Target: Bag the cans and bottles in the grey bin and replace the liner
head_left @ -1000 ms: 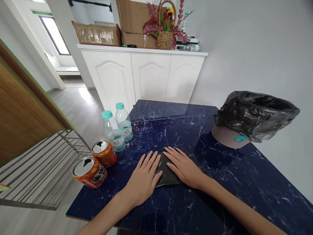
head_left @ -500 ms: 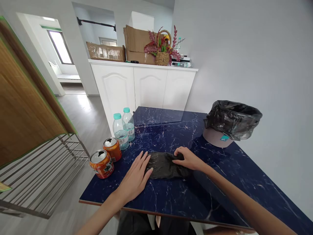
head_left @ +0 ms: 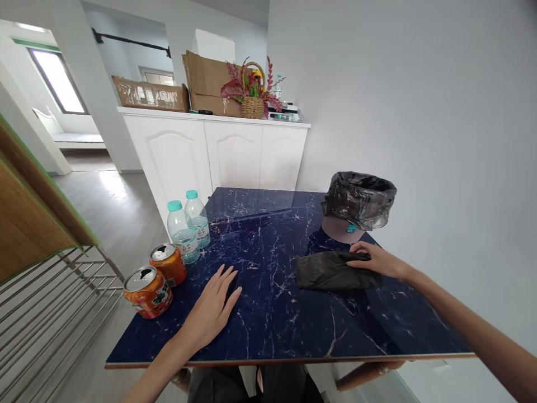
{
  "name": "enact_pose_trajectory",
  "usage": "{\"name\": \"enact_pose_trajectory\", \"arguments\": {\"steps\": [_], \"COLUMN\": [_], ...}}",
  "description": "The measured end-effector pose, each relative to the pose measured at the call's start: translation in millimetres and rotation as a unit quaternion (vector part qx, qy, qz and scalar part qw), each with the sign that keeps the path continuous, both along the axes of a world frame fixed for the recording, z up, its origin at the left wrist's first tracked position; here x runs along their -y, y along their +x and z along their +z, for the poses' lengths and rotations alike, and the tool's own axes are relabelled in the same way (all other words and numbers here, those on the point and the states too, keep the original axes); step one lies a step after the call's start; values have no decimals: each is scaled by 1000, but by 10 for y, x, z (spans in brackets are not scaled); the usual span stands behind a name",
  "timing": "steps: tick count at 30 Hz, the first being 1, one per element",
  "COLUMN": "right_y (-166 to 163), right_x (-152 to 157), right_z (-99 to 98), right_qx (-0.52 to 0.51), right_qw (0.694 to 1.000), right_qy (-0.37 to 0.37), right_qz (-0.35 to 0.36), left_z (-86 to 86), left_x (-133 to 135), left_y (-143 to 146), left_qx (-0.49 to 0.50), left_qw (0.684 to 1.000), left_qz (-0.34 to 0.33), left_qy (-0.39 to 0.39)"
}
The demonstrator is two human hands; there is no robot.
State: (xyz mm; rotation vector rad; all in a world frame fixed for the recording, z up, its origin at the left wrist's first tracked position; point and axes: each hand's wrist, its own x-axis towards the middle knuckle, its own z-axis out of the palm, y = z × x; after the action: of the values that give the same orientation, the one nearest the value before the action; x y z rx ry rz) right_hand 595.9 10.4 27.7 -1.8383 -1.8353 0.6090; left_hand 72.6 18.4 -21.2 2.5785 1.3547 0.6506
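**On the blue counter (head_left: 268,330): black plastic bundle (head_left: 319,272), right hand (head_left: 375,259) attached**

Item one, black plastic bundle: wrinkled, long and flattish, lying towards the right of the counter, just in front of the bin. Its right end sits under the right hand.

Item two, right hand: grip closed on the bundle, thumb on the near side, fingers bent over the top.

Item three, left hand (head_left: 213,308): grip released, holding nothing; palm down on the counter, fingers stretched forward, well apart from the bundle and nearer to the cans.

Item four, grey bin (head_left: 335,229): small, standing towards the far right, a teal label on its side. A black liner (head_left: 356,202) hangs over its rim.

Item five, two orange drink cans: upright at the left edge, one nearer (head_left: 147,294), one farther (head_left: 168,266), tops opened.

Item six, two clear bottles with teal caps: upright behind the cans, the front one (head_left: 183,235) and the rear one (head_left: 197,221) close together.

Across the room, as I see it: a white cabinet (head_left: 235,151) bearing cardboard boxes (head_left: 151,95) and a woven basket (head_left: 253,107) of red foliage. At far left, a metal rack (head_left: 90,280).
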Motion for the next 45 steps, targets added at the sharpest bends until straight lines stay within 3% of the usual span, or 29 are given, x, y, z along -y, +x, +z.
{"name": "enact_pose_trajectory", "arguments": {"steps": [4,8,11,15,20,24,28,34,40,43,45], "right_y": [764,1025,834,367,88,87,44,-335,-958,-1178,-1278], "right_x": [80,141,159,61,-389,-753,-896,-802,-434,-228,-119], "right_z": [131,207,341,687,976,972,968,1033,1116,1151,1165], "right_qx": [68,116,156,197,212,179,168,115,14,-6,-14], "right_qw": [994,982,957,914,925,932,929,946,961,963,963], "right_qy": [24,71,169,283,270,257,261,257,269,270,269], "right_qz": [-78,-129,-178,-215,-162,-182,-201,-161,-65,-11,19], "left_z": [-20,-51,-67,-68,-43,-31,-23,11,68,193,379], "left_x": [-28,-47,-56,-65,-48,-12,23,64,83,103,126], "left_y": [4,5,-2,-6,4,8,8,6,20,54,93], "left_qx": [-25,-36,-41,-49,-41,-38,-35,-34,-59,-63,-53], "left_qw": [1000,999,999,998,998,999,999,999,998,995,992], "left_qz": [1,1,-1,-5,-2,4,11,16,7,-9,-20], "left_qy": [-9,7,21,32,37,28,16,-1,25,71,111]}}
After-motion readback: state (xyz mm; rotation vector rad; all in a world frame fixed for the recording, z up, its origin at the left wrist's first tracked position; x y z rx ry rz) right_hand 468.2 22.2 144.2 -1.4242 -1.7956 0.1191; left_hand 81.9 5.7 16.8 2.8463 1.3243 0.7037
